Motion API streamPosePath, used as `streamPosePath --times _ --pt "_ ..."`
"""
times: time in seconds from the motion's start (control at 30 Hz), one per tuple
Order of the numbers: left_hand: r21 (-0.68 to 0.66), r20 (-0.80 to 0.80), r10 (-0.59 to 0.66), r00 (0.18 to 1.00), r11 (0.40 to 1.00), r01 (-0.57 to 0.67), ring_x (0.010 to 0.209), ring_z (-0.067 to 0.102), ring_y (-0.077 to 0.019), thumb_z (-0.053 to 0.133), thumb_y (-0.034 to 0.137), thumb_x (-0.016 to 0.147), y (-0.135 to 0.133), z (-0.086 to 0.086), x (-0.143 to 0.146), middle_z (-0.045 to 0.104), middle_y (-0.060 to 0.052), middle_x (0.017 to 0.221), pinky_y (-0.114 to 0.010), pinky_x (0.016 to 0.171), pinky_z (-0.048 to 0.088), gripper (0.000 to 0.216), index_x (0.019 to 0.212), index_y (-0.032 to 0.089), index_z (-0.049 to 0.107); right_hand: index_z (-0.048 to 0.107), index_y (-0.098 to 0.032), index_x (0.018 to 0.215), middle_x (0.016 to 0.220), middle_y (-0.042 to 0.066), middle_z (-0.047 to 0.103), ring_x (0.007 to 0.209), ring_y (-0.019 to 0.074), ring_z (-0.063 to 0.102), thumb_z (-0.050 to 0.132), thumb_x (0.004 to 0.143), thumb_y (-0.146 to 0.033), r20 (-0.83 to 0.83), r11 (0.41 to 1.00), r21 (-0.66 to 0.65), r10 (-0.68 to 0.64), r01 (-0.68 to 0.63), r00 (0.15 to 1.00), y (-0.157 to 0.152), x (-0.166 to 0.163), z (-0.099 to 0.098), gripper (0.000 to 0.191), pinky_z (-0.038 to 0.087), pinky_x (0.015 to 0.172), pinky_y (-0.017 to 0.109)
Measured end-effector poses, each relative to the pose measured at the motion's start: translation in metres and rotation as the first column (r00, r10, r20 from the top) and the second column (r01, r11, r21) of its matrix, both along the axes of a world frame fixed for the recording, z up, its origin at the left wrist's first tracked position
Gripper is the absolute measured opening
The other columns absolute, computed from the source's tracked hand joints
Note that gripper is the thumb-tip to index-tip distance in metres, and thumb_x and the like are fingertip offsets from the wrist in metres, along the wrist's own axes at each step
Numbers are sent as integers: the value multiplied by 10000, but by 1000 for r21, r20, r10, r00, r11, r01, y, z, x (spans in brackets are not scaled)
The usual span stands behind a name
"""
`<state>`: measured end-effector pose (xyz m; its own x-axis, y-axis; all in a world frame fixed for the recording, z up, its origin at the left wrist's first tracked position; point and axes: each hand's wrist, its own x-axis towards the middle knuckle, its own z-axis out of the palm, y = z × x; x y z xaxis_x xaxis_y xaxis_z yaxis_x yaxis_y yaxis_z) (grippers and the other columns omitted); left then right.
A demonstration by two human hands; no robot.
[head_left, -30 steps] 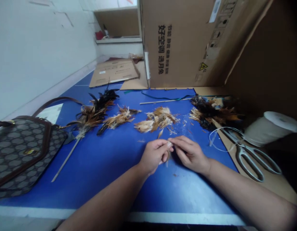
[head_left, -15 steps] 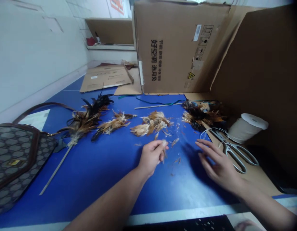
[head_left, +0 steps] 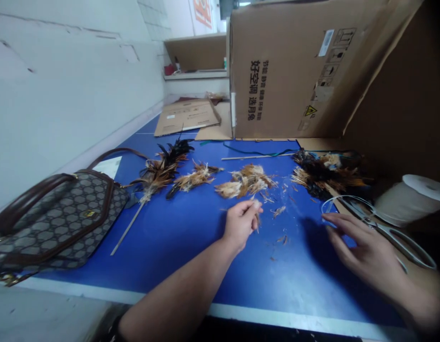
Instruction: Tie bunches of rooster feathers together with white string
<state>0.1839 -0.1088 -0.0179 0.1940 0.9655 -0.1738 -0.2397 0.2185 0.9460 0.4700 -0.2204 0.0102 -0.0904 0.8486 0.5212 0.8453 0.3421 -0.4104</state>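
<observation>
My left hand (head_left: pixel 240 223) hovers over the blue table (head_left: pixel 177 247), its fingers pinched on a small bundle of feathers (head_left: pixel 257 209). My right hand (head_left: pixel 362 247) is open with fingers stretched out. It reaches toward a loop of white thread (head_left: pixel 329 205) and the metal scissors (head_left: pixel 394 232) at the table's right edge, holding nothing. Several piles of brown and tan feathers (head_left: pixel 245 180) lie just beyond my left hand. A dark feather pile (head_left: pixel 323 173) lies to the right, near the scissors.
A patterned handbag (head_left: pixel 52 221) sits at the left. A feather duster on a stick (head_left: pixel 152 183) lies next to it. A spool of white thread (head_left: pixel 412 199) stands at the right. A big cardboard box (head_left: pixel 294 71) and cardboard sheets close off the back and right.
My right hand has let go of the feather bundle and moved right toward the scissors and thread. My left hand keeps the bundle. My view has swung leftward.
</observation>
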Motion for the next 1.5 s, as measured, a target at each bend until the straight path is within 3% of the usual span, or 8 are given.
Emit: streamPosePath --times 0.13,0.37,0.6,0.8,0.97,1.13,1.33,1.5 --pt "101 -43 61 997 993 -57 444 430 -81 762 561 892 3 -6 -2 519 47 499 -211 478 346 417 895 144 763 751 -237 1181 1073 118 767 875 247 760 611 1024 -285 67 988 -66 145 -141 987 56 -42 6 216 646 806 389" --pt "469 -165 282 945 866 -176 769 634 -150 738 419 957 11 -6 -7 665 -43 849 -282 756 525 303 785 173 774 757 -189 1007 1014 126 737 847 253 725 597 996 -272 285 904 -420 42 85 958 128 -78 -6 181 561 792 354" --pt "684 -195 431 881 703 -193 986 700 -207 701 302 997 14 1 -11 744 -84 991 -363 965 556 178 902 185 796 685 -204 980 989 99 733 833 227 716 537 1031 -242 258 909 -411 46 67 965 133 -83 -11 161 526 771 323" --pt "855 -245 425 871 518 -12 1090 712 -222 643 149 1004 8 5 -11 797 -81 1079 -442 1070 526 161 1015 215 790 617 -210 1038 1000 99 693 869 245 706 457 1096 -268 121 937 -291 237 -194 964 114 -91 -12 179 546 784 360" --pt "818 -381 373 846 562 121 975 754 -209 622 139 1010 5 3 -8 824 -49 1000 -490 1142 448 183 967 225 777 570 -226 1059 988 98 693 869 251 711 449 1099 -231 45 938 -202 296 -281 954 97 -100 -11 127 562 774 371" --pt "769 -447 327 833 616 171 890 752 -207 638 197 1016 3 -3 -6 827 -43 930 -462 1062 478 166 931 229 777 535 -245 1077 967 89 688 855 249 700 468 1096 -230 -29 951 -127 279 -281 960 89 -100 -15 71 569 771 378" --pt "754 -477 287 830 619 220 855 728 -203 652 193 999 1 -4 -8 820 -52 907 -418 961 502 154 925 223 784 540 -241 1093 970 90 679 846 243 687 493 1088 -227 -81 950 -89 292 -299 953 89 -102 -17 49 575 769 380" --pt "705 -464 268 844 689 169 875 721 -214 665 205 986 3 -6 -9 803 -54 886 -378 905 516 151 870 219 761 644 -241 1052 1014 94 705 911 238 696 572 1061 -236 -73 902 -108 412 -418 908 105 -68 -3 73 581 832 373"
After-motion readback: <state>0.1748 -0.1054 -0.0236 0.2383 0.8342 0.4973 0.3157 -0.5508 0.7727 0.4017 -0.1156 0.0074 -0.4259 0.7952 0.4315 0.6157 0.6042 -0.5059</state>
